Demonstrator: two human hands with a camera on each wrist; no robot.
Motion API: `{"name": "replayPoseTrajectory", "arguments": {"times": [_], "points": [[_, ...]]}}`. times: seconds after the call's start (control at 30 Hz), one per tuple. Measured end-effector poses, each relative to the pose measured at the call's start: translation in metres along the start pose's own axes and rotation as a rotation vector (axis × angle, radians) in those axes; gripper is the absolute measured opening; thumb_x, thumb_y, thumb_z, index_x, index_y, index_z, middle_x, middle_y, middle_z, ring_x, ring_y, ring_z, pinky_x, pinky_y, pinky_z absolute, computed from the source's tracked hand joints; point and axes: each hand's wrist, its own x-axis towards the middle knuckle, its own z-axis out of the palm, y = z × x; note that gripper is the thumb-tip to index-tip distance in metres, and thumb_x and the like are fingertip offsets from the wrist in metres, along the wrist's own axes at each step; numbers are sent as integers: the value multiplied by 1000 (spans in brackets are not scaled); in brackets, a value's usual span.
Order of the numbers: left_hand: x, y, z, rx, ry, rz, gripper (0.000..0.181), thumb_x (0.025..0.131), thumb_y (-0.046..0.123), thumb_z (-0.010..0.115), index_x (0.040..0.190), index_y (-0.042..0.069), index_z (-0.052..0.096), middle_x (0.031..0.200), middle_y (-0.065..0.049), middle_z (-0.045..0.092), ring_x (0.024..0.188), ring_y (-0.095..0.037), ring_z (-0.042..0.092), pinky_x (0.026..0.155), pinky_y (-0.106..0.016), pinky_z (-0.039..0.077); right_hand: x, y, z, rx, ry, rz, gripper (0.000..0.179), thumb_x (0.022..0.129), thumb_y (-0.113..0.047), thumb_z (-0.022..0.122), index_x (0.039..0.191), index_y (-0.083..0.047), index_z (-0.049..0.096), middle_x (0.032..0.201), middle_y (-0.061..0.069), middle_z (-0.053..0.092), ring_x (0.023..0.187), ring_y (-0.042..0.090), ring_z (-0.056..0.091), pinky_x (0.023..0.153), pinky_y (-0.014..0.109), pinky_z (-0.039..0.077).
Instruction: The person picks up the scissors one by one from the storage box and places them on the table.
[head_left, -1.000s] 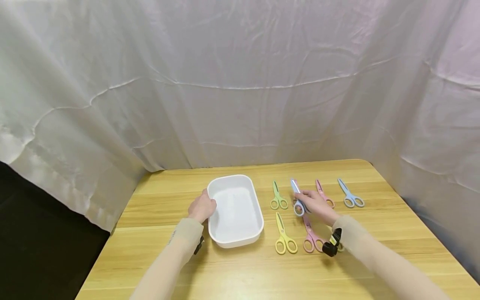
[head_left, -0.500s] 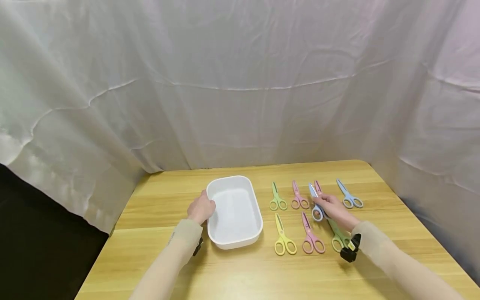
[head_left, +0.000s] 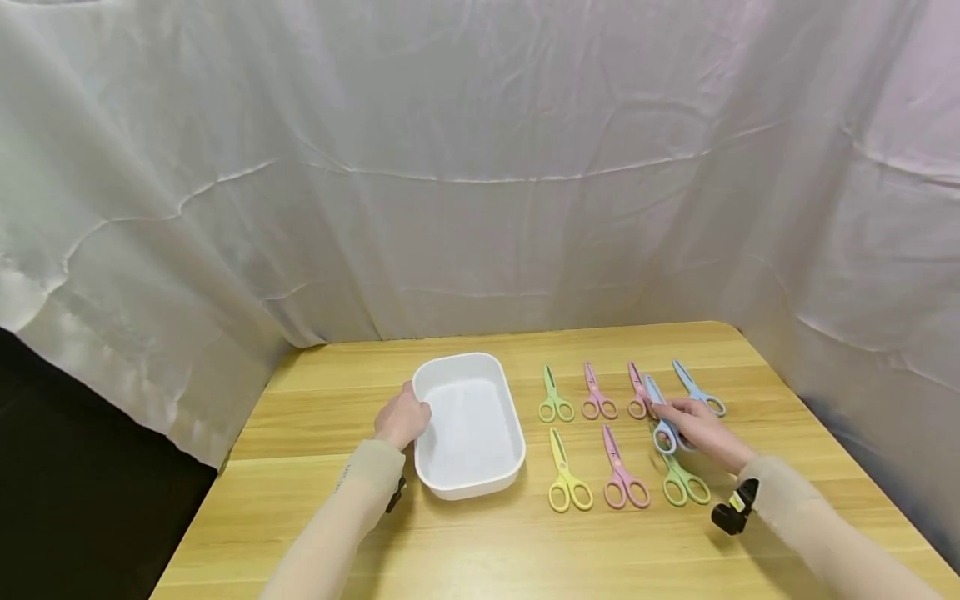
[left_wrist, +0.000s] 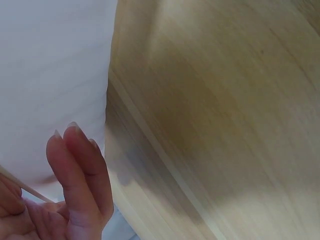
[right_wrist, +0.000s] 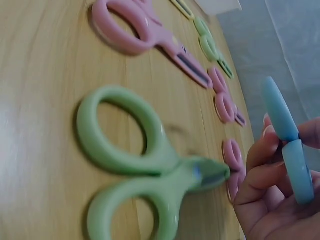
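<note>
My right hand (head_left: 701, 429) holds a pair of light-blue scissors (head_left: 652, 390) above the table, the blades pointing away from me. Seen edge-on in the right wrist view, the blue scissors (right_wrist: 282, 112) sit between thumb and fingers. Below them lie green scissors (head_left: 686, 485), their blades partly covered in the head view. Pink scissors (head_left: 635, 379) lie just left of the held pair, another blue pair (head_left: 697, 390) behind the hand. On the left, my left hand (head_left: 402, 417) grips the side rim of a white plastic tray (head_left: 517, 417), whose inside holds nothing.
Left of the right hand, more scissors lie spread on the wooden table (head_left: 315, 525): a green pair (head_left: 553, 396), a yellow pair (head_left: 568, 475) and pink pairs (head_left: 622, 475), (head_left: 597, 396). A pale curtain (head_left: 480, 250) hangs behind the table.
My right hand has carried the blue scissors rightward and slightly toward me, past the pink pairs to above the green scissors. The left hand and the tray stay in place.
</note>
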Motion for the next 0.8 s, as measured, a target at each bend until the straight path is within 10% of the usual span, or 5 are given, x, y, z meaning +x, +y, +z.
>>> {"name": "replayPoseTrajectory", "arguments": {"times": [0.33,0.8], "points": [[1,-1,0,-1,-5,-1,63,97,22,45,153,-3,29,131,-28,62,98,-36,68,82,-45,58,-10,19,-20,5,-19,0,35,105,-36,50,85,-7,53,66,-8,41,58,5,39,53,25,38],[1,0,-1,7,-5,-4,62,97,22,44,153,-2,29,132,-28,61,103,-38,66,88,-49,56,-22,41,-50,-3,-129,-19,37,106,-28,49,97,6,61,70,-10,53,60,3,46,55,23,43]]}}
